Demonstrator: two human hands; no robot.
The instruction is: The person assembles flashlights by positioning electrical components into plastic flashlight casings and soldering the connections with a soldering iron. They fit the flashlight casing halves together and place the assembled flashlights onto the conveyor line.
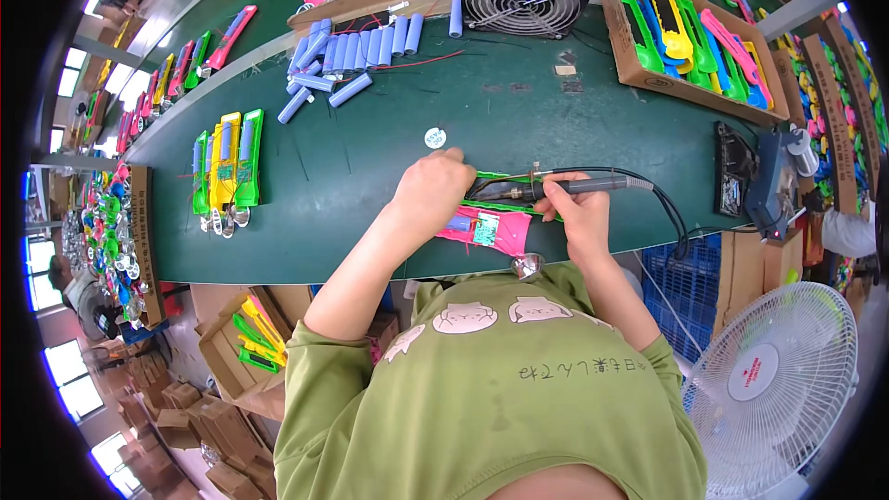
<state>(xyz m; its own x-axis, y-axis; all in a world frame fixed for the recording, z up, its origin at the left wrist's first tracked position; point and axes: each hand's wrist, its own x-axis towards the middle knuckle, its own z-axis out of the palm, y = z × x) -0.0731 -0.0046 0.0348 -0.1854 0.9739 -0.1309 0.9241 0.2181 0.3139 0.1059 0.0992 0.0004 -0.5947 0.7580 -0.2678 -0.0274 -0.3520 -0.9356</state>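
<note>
My right hand (583, 218) grips a soldering iron (597, 185) by its dark handle, the tip pointing left. That tip lies over a green plastic housing (551, 207), where dark wires show. At the left end of this housing is my left hand (433, 187), its fingers curled closed; what they pinch is hidden. Just nearer to me lies a pink housing (511, 237) with a blue battery cell (458, 222) and a small circuit board (485, 229). A silver reflector cup (528, 266) sits at its right end, by the table edge.
Loose battery cells (370, 48) lie at the back left. Assembled yellow and green housings (225, 165) stand left. A fan (526, 0) is at the back, a carton of coloured housings (685, 93) back right. A blue box (770, 187) sits right; a white fan (776, 389) stands below.
</note>
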